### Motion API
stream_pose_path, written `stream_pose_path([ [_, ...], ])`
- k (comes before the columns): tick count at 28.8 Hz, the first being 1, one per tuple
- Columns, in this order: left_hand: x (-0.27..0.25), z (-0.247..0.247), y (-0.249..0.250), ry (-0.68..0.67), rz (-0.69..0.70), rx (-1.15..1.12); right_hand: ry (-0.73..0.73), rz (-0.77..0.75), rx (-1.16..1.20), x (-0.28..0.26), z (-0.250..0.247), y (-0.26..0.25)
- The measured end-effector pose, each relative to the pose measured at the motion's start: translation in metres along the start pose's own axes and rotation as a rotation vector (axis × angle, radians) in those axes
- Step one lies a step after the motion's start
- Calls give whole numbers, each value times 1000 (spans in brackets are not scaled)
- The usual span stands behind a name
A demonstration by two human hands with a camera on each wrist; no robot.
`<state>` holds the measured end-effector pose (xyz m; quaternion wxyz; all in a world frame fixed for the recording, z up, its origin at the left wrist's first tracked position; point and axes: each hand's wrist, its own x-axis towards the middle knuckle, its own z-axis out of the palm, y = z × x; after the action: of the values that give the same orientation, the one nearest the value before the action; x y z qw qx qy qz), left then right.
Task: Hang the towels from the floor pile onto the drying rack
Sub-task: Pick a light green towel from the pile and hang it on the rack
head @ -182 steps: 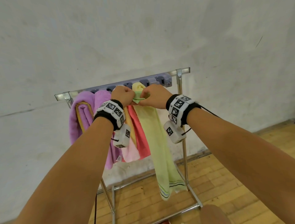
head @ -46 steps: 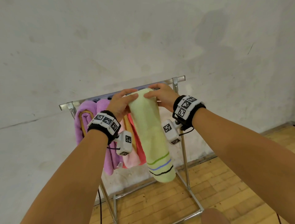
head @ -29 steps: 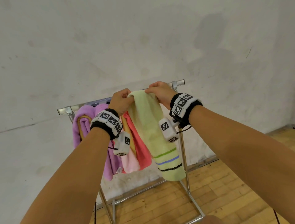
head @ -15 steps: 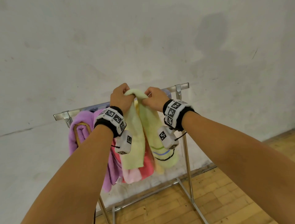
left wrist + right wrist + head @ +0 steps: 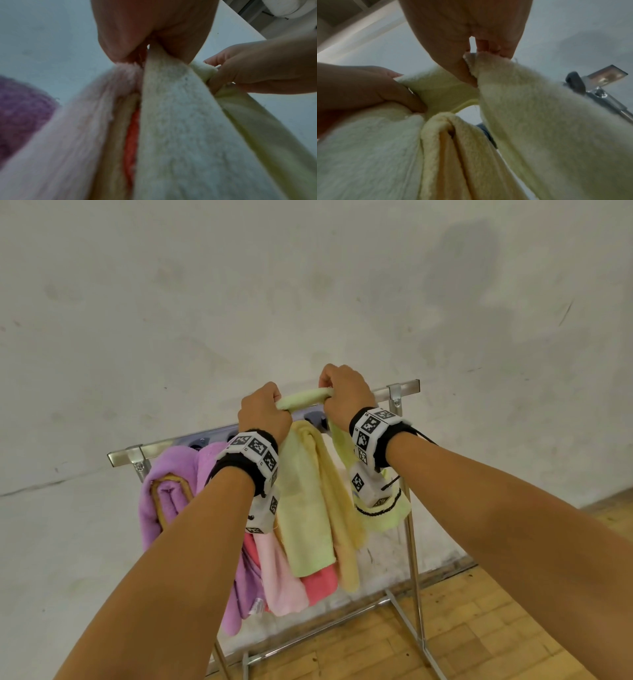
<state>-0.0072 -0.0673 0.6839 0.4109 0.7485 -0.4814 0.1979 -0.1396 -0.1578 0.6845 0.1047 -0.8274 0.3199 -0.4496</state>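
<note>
The drying rack [image 5: 404,390] stands against the wall on the wooden floor; its top rail runs from a left bracket to a right end cap. Purple towels [image 5: 171,494] occupy the left end of the rail, followed by a pink towel [image 5: 281,577], a coral towel [image 5: 320,582] and a yellow towel [image 5: 342,508] toward the middle. The only bare rail lies at the right end, between the yellow towel and the right upright.

The light green towel [image 5: 305,501] is held bunched just above the rail. One tail hangs in front of the yellow towel; the striped tail hangs to the right, below the right wrist. The left hand [image 5: 263,414] is closed in a fist around the towel's left part. The right hand [image 5: 346,395] is closed around its right part, thumb and fingers pinching the fold, as the right wrist view shows.

Risks, as judged:
- The tails appear unequal in length. If the towel is released off-centre, the heavier side may drag it off the rail to the floor.
- Lowering it at the present position places it over the yellow towel and crowds the middle of the rail.
- A sideways pull along the rail may shift or dislodge the neighbouring towels.

Open room for moving: upward and toward the right end of the rail. The wall close behind the rack limits forward reach.
</note>
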Motion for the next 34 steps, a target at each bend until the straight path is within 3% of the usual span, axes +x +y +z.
stream_pose_path([
  [6,2,6,-21,-52,-84,62,-115,-14,-40,-1,25,6],
  [11,6,6,-27,-53,-100,97,-130,-45,-67,4,29,3],
  [23,-8,15,-11,-214,9,410,-395,-110,-315,-5,37,6],
  [29,-13,20,-2,-363,100,482,-565,-118,-249,-12,28,0],
  [34,-12,14,3,-448,35,441,-611,-68,-92,-20,19,-5],
])
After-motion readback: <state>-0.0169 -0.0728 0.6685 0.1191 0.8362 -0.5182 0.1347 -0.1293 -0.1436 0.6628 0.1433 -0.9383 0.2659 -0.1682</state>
